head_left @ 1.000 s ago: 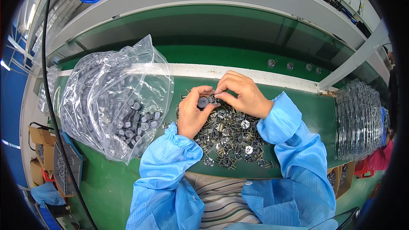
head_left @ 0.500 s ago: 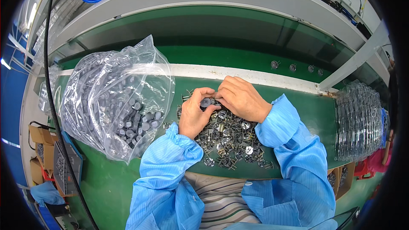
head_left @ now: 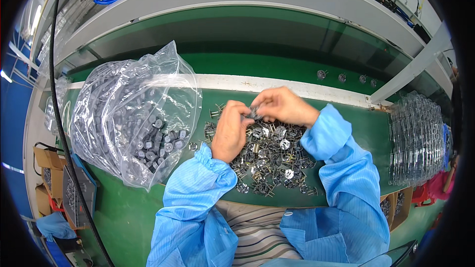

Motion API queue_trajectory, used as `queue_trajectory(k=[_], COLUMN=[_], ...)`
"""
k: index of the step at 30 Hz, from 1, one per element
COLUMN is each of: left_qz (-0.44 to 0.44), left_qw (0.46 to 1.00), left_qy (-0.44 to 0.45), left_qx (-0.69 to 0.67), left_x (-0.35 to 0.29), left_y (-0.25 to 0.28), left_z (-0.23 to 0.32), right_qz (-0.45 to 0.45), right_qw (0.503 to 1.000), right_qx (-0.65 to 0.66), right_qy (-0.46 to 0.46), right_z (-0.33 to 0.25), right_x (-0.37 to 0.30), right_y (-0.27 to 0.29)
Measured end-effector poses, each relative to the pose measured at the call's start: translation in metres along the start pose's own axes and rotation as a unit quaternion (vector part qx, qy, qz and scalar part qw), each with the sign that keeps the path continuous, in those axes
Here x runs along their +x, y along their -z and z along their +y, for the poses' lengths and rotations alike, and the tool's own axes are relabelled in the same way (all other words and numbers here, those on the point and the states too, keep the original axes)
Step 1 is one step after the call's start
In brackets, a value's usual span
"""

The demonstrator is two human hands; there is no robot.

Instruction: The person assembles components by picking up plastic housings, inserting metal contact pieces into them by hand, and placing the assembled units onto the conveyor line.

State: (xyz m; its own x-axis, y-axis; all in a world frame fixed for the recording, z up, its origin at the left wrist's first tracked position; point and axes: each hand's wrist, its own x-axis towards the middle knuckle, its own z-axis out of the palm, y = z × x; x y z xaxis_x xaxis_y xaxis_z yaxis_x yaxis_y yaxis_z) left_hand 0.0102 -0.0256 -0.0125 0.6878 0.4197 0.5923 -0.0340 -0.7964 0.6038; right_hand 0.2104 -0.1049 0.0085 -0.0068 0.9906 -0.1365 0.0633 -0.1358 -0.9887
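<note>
My left hand (head_left: 230, 131) is closed, fingers and thumb pinching a small grey round part (head_left: 255, 113). From the right, my right hand (head_left: 283, 108) meets it with its fingertips pinched on the same part; motion smears both the fingers and the part. Just below my hands spreads a heap of small black and silver parts with metal pins (head_left: 267, 158). To the left lies a large clear plastic bag (head_left: 111, 113), its mouth toward my left arm. Loose grey round caps (head_left: 158, 143) show inside near that mouth.
A white rail (head_left: 222, 83) crosses the green table behind my hands. Beyond it, several pinned parts (head_left: 342, 77) stand in a row on a green strip. Clear plastic trays (head_left: 416, 138) are stacked at the right. A black cable (head_left: 55, 94) hangs at the left.
My right hand has shifted slightly right, its fingers more bent. My left hand has turned a little with the grey part, which sits farther right and higher between my fingertips.
</note>
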Motion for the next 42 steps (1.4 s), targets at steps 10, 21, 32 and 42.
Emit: queue_trajectory(k=[10, 21, 32, 42], left_qz=[0.135, 0.066, 0.043, 0.039], left_qw=[0.741, 0.767, 0.763, 0.854], left_qy=[0.309, 0.289, 0.303, 0.275], left_qx=[-0.580, -0.569, -0.569, -0.440], left_x=[0.007, 0.003, 0.006, 0.005], left_y=[0.024, 0.027, 0.026, 0.012], left_z=[-0.020, -0.016, -0.010, -0.006], right_qz=[0.432, 0.080, 0.143, 0.202], right_qw=[0.687, 0.867, 0.786, 0.888], right_qx=[-0.574, -0.428, -0.527, -0.380], right_qy=[0.110, 0.242, 0.292, 0.160], right_z=[0.063, 0.025, 0.008, 0.002], right_x=[0.001, 0.012, 0.007, 0.002], right_y=[0.121, -0.004, 0.033, 0.011])
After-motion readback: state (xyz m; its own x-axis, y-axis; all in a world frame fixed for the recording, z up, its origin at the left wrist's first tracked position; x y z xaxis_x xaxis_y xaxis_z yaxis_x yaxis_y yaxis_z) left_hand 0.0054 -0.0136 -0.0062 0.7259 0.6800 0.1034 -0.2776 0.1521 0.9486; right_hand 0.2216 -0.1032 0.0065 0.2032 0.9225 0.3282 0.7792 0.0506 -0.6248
